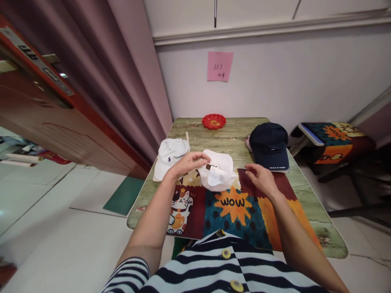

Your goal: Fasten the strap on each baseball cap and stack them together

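A white cap (217, 173) lies upturned on the patterned mat (235, 215), its inside and a dark label showing. My left hand (193, 161) is at the cap's left edge, thumb and fingers apart; whether it touches the cap I cannot tell. To the right of the cap, my right hand (259, 178) hovers over the mat with its fingers apart and nothing in them. A white cap with a small dark logo (173, 154) sits left of my left hand. Dark navy caps (269, 144) sit beyond my right hand, with a pinkish edge showing beneath.
A red scalloped dish (214, 121) stands at the back of the green wooden-look table (195, 134). A pink note (220, 66) is on the wall behind. Curtains and a door edge are at the left. A stool with a patterned cover (339, 140) stands at the right.
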Action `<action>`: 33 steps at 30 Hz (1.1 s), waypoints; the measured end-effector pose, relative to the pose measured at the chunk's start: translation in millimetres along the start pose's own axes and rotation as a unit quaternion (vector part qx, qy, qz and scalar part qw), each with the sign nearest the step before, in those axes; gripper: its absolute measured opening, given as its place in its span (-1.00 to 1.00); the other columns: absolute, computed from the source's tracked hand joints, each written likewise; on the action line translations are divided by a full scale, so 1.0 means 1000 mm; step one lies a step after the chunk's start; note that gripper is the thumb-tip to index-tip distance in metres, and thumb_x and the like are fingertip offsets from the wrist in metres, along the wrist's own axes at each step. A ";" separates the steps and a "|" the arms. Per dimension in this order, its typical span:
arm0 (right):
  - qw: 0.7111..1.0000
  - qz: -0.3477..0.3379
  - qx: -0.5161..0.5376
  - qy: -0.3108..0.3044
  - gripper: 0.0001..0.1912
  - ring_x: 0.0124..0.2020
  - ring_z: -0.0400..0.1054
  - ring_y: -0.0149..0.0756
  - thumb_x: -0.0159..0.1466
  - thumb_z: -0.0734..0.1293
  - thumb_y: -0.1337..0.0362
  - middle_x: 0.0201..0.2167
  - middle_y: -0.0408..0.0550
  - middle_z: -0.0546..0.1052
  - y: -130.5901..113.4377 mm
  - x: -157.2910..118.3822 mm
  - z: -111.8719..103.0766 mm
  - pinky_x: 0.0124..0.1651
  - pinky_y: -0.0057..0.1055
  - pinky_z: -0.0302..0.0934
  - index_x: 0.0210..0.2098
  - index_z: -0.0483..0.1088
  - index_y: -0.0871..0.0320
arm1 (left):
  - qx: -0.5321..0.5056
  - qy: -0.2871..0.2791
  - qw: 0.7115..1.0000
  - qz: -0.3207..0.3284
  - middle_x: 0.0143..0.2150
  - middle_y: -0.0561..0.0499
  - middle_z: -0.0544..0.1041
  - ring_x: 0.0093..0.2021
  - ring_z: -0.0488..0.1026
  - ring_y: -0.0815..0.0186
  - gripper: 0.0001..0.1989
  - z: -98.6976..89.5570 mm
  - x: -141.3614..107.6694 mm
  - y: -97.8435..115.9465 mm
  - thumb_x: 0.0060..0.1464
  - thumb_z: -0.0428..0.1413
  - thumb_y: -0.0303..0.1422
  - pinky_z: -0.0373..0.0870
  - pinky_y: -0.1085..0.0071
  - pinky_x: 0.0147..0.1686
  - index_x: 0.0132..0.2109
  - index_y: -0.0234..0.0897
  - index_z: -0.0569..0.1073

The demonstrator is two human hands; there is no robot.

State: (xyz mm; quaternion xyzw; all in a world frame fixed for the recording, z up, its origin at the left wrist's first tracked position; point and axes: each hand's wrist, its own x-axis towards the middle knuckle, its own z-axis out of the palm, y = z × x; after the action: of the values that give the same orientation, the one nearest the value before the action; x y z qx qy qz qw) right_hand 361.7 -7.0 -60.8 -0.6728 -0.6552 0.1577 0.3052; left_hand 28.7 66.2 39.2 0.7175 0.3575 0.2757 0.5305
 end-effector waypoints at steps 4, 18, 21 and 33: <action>0.995 -0.076 -0.029 -0.060 -0.46 0.12 0.43 -0.01 0.20 0.33 0.35 0.16 0.07 0.50 0.002 -0.001 0.019 0.12 -0.12 0.31 0.19 0.45 0.02 | 0.058 0.089 0.994 0.031 0.09 -0.09 0.58 0.08 0.50 0.21 -0.63 -0.012 0.000 -0.017 0.06 0.13 -0.42 0.37 0.30 0.12 0.02 -0.15 0.59; 0.852 -0.005 0.518 -0.081 -0.70 -0.09 0.55 -0.07 0.22 0.48 0.10 -0.14 -0.04 0.68 -0.051 0.008 -0.006 0.08 -0.13 0.39 -0.09 0.60 0.07 | -0.225 0.072 0.971 0.044 -0.15 -0.11 0.67 -0.06 0.60 0.06 -0.62 -0.007 -0.007 -0.007 -0.06 0.37 -0.24 0.48 0.19 0.03 -0.09 -0.32 0.61; 0.745 0.071 0.660 -0.066 -0.70 -0.08 0.57 -0.09 0.19 0.48 0.08 -0.16 -0.08 0.69 -0.065 0.005 -0.007 0.10 -0.15 0.41 -0.12 0.59 0.04 | -0.399 0.152 0.902 0.068 -0.14 -0.13 0.68 0.06 0.56 -0.05 -0.58 0.016 -0.006 -0.010 -0.07 0.36 -0.13 0.43 0.08 0.14 -0.11 -0.30 0.61; 0.608 0.156 0.760 -0.170 -0.58 0.27 0.35 0.04 0.18 0.42 -0.08 -0.05 -0.02 0.67 -0.064 -0.019 0.016 0.39 0.02 0.11 -0.13 0.59 0.06 | -0.566 0.110 0.815 -0.051 0.13 -0.16 0.60 0.32 0.35 -0.09 -0.42 0.079 -0.020 -0.034 0.23 0.03 0.02 0.19 -0.06 0.35 0.18 -0.30 0.49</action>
State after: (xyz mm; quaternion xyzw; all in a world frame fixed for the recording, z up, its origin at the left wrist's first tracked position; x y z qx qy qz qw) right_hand 300.4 -25.6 -37.0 -0.2524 -0.2253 0.7554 0.5611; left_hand 71.0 11.4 -16.3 0.2360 0.2303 0.4790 0.8135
